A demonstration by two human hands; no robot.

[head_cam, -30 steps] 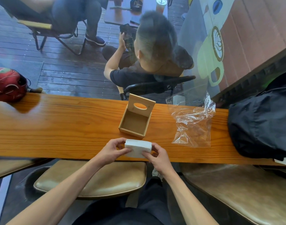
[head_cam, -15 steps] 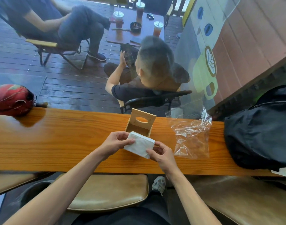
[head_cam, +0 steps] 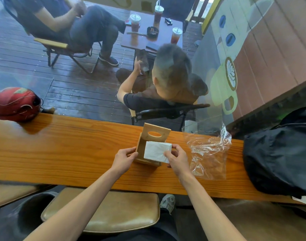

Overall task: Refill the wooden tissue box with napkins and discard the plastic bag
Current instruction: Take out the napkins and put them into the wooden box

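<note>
Napkins (head_cam: 156, 151): white stack, tilted over open wooden tissue box (head_cam: 148, 146) on counter (head_cam: 62, 145); right hand (head_cam: 177, 158) pinches near corner, left hand (head_cam: 124, 158) grips box side. Plastic bag (head_cam: 209, 153) (clear, crumpled) just right.

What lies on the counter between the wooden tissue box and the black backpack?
In the head view, the crumpled clear plastic bag lies on the counter between the wooden tissue box and the black backpack.

White napkin stack (head_cam: 157, 151) over open wooden box (head_cam: 149, 148) (lid upright), crumpled clear bag (head_cam: 209, 152) beside.
</note>
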